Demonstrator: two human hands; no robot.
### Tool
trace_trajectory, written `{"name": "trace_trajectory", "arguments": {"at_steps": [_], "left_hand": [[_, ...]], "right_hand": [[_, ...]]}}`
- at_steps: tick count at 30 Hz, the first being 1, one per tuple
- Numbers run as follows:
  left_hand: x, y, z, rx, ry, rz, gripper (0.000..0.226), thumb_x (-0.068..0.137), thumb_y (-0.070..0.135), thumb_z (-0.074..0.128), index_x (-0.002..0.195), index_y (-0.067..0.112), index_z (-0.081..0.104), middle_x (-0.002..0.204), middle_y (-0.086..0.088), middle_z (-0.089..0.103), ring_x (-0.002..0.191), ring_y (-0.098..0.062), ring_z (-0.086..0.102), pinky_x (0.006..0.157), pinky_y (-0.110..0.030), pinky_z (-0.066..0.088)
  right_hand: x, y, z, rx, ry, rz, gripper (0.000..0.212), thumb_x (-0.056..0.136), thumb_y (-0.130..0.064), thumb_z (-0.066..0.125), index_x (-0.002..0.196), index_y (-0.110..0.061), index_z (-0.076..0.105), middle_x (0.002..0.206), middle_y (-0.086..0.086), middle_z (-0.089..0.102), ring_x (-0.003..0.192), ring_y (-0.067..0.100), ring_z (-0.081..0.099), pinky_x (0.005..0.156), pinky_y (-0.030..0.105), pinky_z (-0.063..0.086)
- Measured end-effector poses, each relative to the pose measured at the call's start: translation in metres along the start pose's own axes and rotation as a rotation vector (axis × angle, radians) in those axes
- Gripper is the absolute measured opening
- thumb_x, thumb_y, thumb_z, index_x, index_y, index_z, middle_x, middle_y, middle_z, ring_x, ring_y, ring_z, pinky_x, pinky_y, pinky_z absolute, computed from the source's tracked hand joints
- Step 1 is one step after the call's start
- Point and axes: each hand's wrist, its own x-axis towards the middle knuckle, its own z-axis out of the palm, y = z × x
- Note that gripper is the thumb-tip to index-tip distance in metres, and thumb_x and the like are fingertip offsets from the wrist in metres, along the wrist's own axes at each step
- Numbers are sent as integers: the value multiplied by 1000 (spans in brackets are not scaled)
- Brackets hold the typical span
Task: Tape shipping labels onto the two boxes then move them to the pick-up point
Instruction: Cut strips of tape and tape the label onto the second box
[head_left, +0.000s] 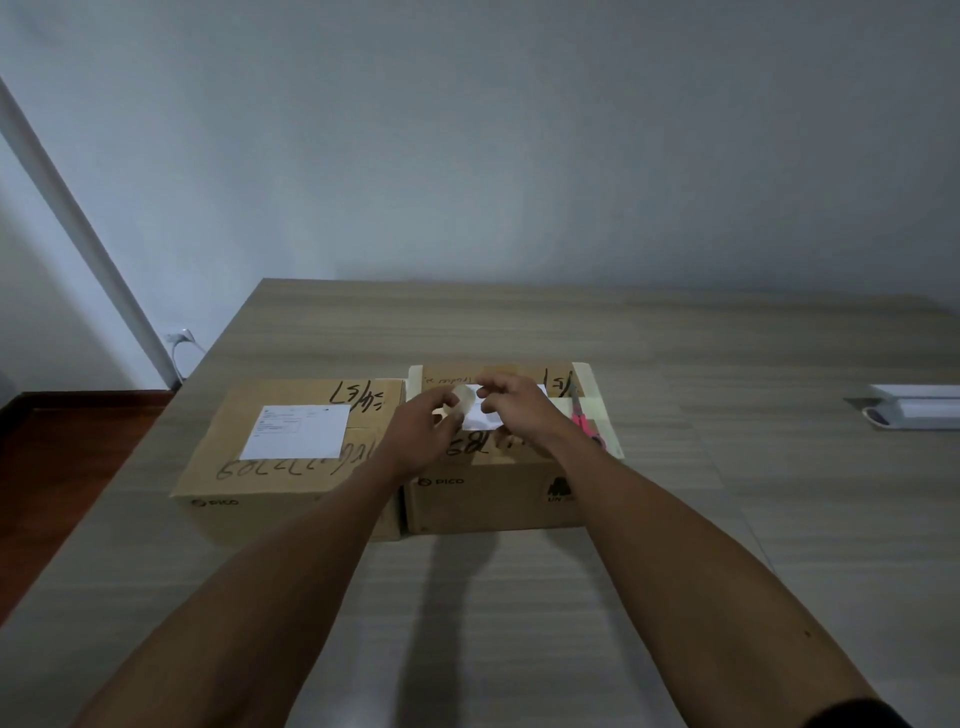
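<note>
I have the roll of tape (464, 402) in my left hand (421, 436), fingers curled round its pale ring, held just above the right box (498, 488). My right hand (511, 402) meets it from the right, thumb and fingertips pinched together at the roll's edge; I cannot tell whether they have the loose end of the tape or only touch it. Under both hands lies a white shipping label (480, 421) on top of the right box, mostly hidden by my fingers, so I cannot say whether any tape is on it.

The right box is brown cardboard with black marker scrawl on its lid and a printed logo on its near face. A pair of pink-handled scissors (584, 421) rests on its top near the right edge, just beside my right wrist.

The left box (270, 499) stands touching the right one, side by side, slightly nearer to me. A second shipping label (298, 431) lies flat on its lid, with marker writing beyond and before it.

Both boxes sit on a pale wood-grain table (727, 519). Far to the right on the table lies a white device (914, 413), cut off by the frame edge. Beyond the table is a plain grey wall (467, 156); at far left a wall socket with a cable (179, 343) shows above dark reddish floor (62, 467).
</note>
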Motion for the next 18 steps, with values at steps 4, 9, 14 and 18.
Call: {"name": "trace_trajectory", "arguments": {"at_steps": [4,9,14,18], "left_hand": [[2,12,2,-27,-34,42,13,102,19,58,111,17,67,114,6,70,104,-13,65,95,-34,55],[5,18,5,-19,-73,71,16,101,16,59,115,21,66,113,4,68,104,-13,63,91,-26,52],[3,27,7,-23,-98,72,22,101,13,60,101,35,56,120,-1,68,104,-15,62,79,0,38],[4,30,11,-7,-110,73,13,101,15,61,101,28,60,122,0,67,106,-17,63,78,1,39]], "right_hand": [[-7,-3,-6,61,23,-7,37,97,-2,52,128,-15,67,112,-2,67,95,9,61,67,26,51],[-11,0,-13,69,50,-45,20,98,-8,61,101,-23,74,100,-9,71,90,7,64,57,17,49],[-14,4,-18,34,140,-78,13,98,-11,66,107,-10,75,105,6,75,89,12,67,59,18,50],[-17,5,-22,14,203,-137,8,97,-7,67,96,-3,74,92,13,74,78,15,69,57,11,48]]}}
